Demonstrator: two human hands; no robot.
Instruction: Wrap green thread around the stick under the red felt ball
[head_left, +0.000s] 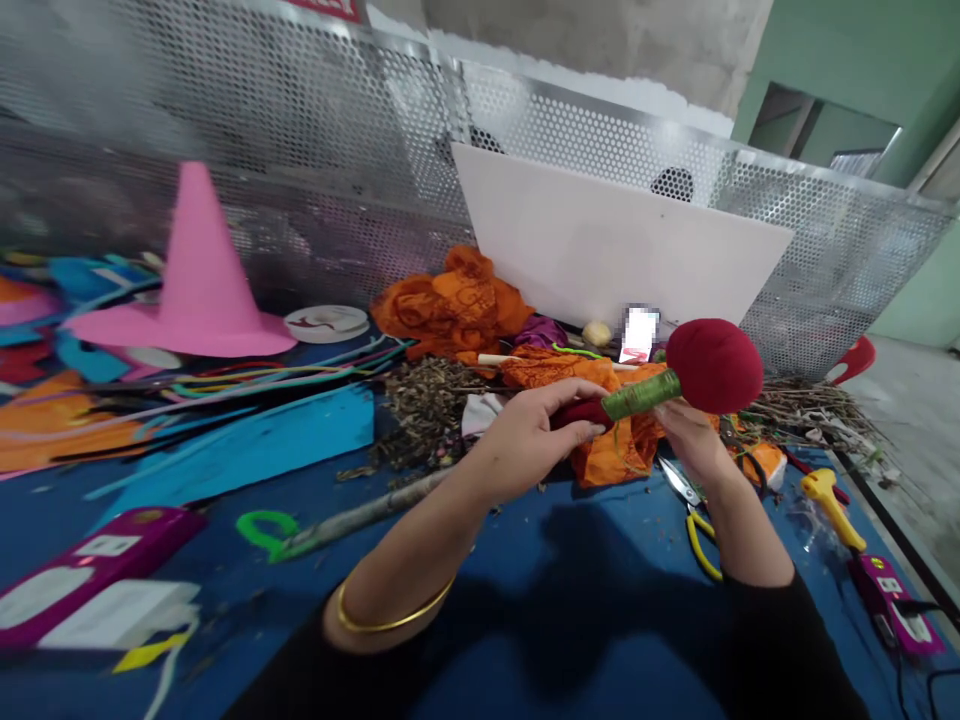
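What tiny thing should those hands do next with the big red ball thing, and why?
Perhaps the left hand should press down the end of the green wrap farther from the red ball: it holds the dark red piece there, so that end seems easiest to reach.

Red ball (714,365) crowns a tilted, green-wrapped stem (641,394); held.

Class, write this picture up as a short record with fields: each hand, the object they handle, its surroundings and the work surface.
Left hand: holds the dark red end
Right hand: at the green stem, fingers partly hidden
Object: red ball on the stem, tilted
Far left: pink hat
Behind: white board, orange cloth
Near right forearm: yellow-handled scissors
Surface: blue table
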